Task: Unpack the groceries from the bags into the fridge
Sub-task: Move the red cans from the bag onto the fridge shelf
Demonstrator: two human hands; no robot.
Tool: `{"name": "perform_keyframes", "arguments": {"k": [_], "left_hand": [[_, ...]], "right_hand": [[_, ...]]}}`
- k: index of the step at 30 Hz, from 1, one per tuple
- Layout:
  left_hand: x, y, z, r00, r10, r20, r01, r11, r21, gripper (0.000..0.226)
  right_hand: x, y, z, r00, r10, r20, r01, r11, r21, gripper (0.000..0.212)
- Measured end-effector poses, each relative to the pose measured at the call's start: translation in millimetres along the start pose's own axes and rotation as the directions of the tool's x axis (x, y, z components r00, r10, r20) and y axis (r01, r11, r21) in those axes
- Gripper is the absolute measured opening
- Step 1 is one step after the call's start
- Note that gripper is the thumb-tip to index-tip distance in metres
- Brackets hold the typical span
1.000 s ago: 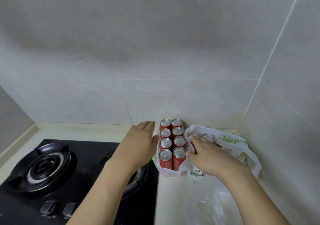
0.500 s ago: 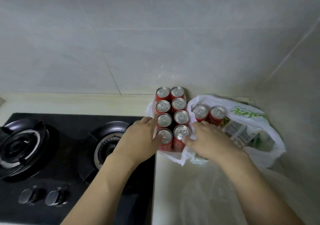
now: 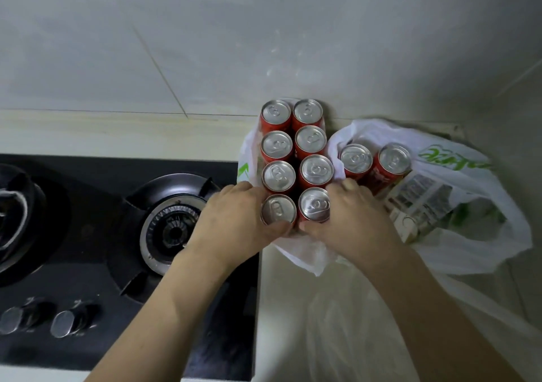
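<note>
Aluminium tops and red sides mark the nearest pair of cans, and these are what is being taken hold of. The left hand is wrapped round the near left can, thumb across its front and fingers curled behind its outer side. The right hand is closed in the same way on the near right can, thumb at the front, fingers hooked over the far side. The two thumbs nearly meet between the cans.

Just beyond the hands, six more cans stand upright in two tight rows, all inside a white bag whose mouth is folded down around them. To the right of the right hand a second white bag lies open, with two further cans and a printed carton in it. To the left of the left hand the gas hob is set into the counter. No fridge is in view, so it must be reached by turning away.

The step is judged to be lifting the front pair out. It would be done best if each can were gripped low on its body and drawn straight up, so that the neighbours behind are not tipped. The loose plastic under the thumbs should be kept out of the grip, since the film could slip or be dragged up with the cans.
</note>
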State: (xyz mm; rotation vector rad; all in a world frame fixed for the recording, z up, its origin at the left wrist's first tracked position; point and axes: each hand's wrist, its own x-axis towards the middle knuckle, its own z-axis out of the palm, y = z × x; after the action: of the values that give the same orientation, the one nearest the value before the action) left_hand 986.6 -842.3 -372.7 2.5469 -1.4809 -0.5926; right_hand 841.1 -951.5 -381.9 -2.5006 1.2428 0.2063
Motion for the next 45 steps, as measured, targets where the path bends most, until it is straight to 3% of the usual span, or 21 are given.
{"name": "perform_keyframes", "arguments": {"k": [4, 9, 15, 20, 23, 26, 30, 33, 35, 41, 45], "left_hand": [[3.8, 4.7, 6.6, 0.999, 0.031, -0.019, -0.028, 0.992, 0.119, 0.059], [-0.5, 16.5, 17.6, 0.995, -0.044, -0.084, 0.06, 0.977, 0.203, 0.057], [-1.8, 25.6, 14.9, 0.995, -0.048, -0.093, 0.068, 0.97, 0.235, 0.055], [-15.5, 24.8, -11.0, 0.984, -0.05, -0.172, 0.068, 0.993, 0.099, 0.07], [-27.9, 26.0, -37.2, 0.975, -0.082, -0.206, 0.064, 0.994, -0.091, 0.059], [-46.5, 33.8, -62.8, 0.953, -0.102, -0.286, 0.053, 0.983, -0.173, 0.048], [-77.6, 45.9, -99.7, 0.903, -0.127, -0.41, -0.005, 0.952, -0.306, 0.042], [-103.1, 52.1, -121.6, 0.856, -0.16, -0.491, -0.085, 0.895, -0.438, 0.043], [-118.6, 55.1, -131.2, 0.826, -0.182, -0.533, -0.168, 0.824, -0.542, 0.042], [-153.5, 62.0, -141.4, 0.741, -0.207, -0.639, -0.46, 0.537, -0.707, 0.036], [-168.1, 67.4, -146.2, 0.684, -0.259, -0.682, -0.521, 0.481, -0.705, 0.035]], "right_hand": [[2.7, 1.9, 10.2, 0.997, 0.0, -0.08, 0.002, 1.0, 0.025, 0.062], [2.9, 7.5, 21.1, 0.969, -0.019, -0.246, 0.022, 1.0, 0.012, 0.049], [-4.3, 6.9, 8.6, 0.975, -0.027, -0.219, 0.034, 0.999, 0.031, 0.048], [-17.4, 9.7, -21.8, 0.96, -0.041, -0.276, 0.091, 0.981, 0.17, 0.048], [-29.0, 8.0, -39.2, 0.935, -0.057, -0.351, 0.153, 0.956, 0.252, 0.052], [-45.4, 2.6, -55.6, 0.893, -0.044, -0.448, 0.222, 0.909, 0.353, 0.054], [-70.7, -9.6, -80.2, 0.844, 0.086, -0.53, 0.318, 0.715, 0.622, 0.047], [-92.4, -24.0, -102.1, 0.866, 0.17, -0.47, 0.381, 0.384, 0.841, 0.035], [-104.1, -33.6, -112.9, 0.868, 0.153, -0.472, 0.433, 0.231, 0.871, 0.026], [-133.9, -61.0, -131.5, 0.854, 0.166, -0.493, 0.509, -0.065, 0.859, 0.018], [-151.1, -78.4, -141.3, 0.814, 0.172, -0.555, 0.573, -0.086, 0.815, 0.017]]}}
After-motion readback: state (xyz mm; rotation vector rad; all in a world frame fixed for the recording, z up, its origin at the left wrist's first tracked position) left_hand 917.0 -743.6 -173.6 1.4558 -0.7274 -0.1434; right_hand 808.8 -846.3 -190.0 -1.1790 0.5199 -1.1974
